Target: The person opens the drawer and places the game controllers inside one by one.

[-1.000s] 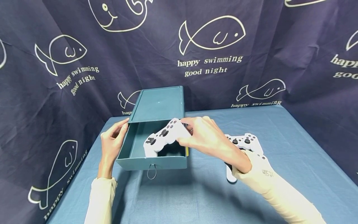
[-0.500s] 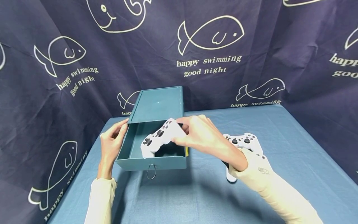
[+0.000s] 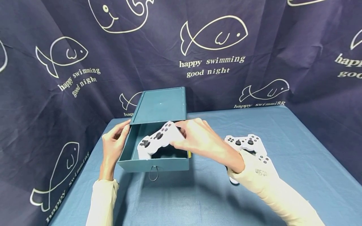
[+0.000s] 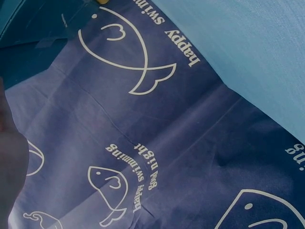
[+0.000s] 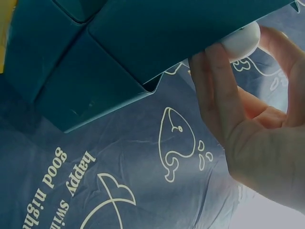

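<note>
A white game controller (image 3: 169, 135) tilts over the pulled-out drawer (image 3: 169, 164) of a teal storage box (image 3: 161, 106). My right hand (image 3: 202, 139) pinches its right end between thumb and fingers, while the left end dips inside the drawer. In the right wrist view only a rounded white end of the controller (image 5: 245, 43) shows between the fingers, beyond the drawer wall. At the box's left side my left hand (image 3: 111, 142) grips the edge where casing and drawer meet. The left wrist view catches just part of that hand (image 4: 12, 162) and the box's teal side (image 4: 28, 67).
Two more white controllers lie to the right on the blue cloth: one (image 3: 255, 142) behind my right forearm, another (image 3: 267, 164) partly under the sleeve. A wire loop (image 3: 153, 175) hangs from the drawer front. A dark fish-print curtain (image 3: 212, 94) stands behind the table.
My right hand has carried the controller left and slightly down, further over the drawer. The left hand and the box have stayed put.
</note>
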{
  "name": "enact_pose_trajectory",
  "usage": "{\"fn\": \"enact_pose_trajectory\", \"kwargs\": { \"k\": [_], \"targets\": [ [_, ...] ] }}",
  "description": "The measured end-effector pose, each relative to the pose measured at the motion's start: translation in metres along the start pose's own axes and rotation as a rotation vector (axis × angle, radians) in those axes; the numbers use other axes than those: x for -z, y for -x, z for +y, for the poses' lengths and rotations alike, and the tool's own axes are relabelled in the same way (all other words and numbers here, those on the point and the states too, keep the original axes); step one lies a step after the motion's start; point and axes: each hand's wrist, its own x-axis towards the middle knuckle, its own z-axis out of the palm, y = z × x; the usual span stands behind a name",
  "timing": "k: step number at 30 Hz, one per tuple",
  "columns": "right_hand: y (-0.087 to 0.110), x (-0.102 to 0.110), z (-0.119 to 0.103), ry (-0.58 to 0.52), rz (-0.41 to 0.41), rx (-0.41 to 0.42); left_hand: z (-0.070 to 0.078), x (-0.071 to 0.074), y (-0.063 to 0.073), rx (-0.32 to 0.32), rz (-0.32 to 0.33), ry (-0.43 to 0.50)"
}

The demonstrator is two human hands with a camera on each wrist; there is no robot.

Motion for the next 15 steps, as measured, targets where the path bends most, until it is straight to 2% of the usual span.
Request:
{"fn": "enact_pose_trajectory", "kwargs": {
  "k": [15],
  "targets": [
    [0.0010, -0.0051, -0.0021, 0.067, 0.019, -0.002, 0.0018, -0.0001, 0.0005, 0.009, -0.005, 0.009]
  ]
}}
